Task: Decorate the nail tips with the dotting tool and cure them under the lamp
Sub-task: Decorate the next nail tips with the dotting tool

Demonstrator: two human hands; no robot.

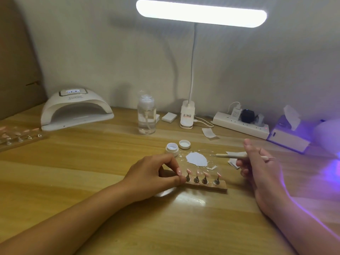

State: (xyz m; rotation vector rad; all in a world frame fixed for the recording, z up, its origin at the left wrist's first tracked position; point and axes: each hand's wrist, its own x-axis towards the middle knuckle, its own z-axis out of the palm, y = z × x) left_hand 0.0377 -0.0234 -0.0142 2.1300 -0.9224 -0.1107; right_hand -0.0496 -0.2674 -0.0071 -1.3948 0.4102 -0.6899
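Table (92, 172): wood-grain, and it carries all the items. Curing lamp (77, 111): white arch at the far left rear with its opening facing the person, well apart from the work and nearer the left arm. Left hand (154, 173): fingers curled, pinching the left end of the holder strip (219, 186) and steadying it on the table. Right hand (257, 162): closed around the rear of the dotting tool (231, 155). The strip lies crosswise between the two hands. White patch of product (196, 158): spread on the table just behind the strip. The tool's long axis runs roughly left to right, with its ball end pointing left, just beside the patch's right edge. Nail tips (219, 175): upright on small stands along the strip, nearer the person than the tool end and to its left. Judgement: loading comes next, then a short drop toward the tips.
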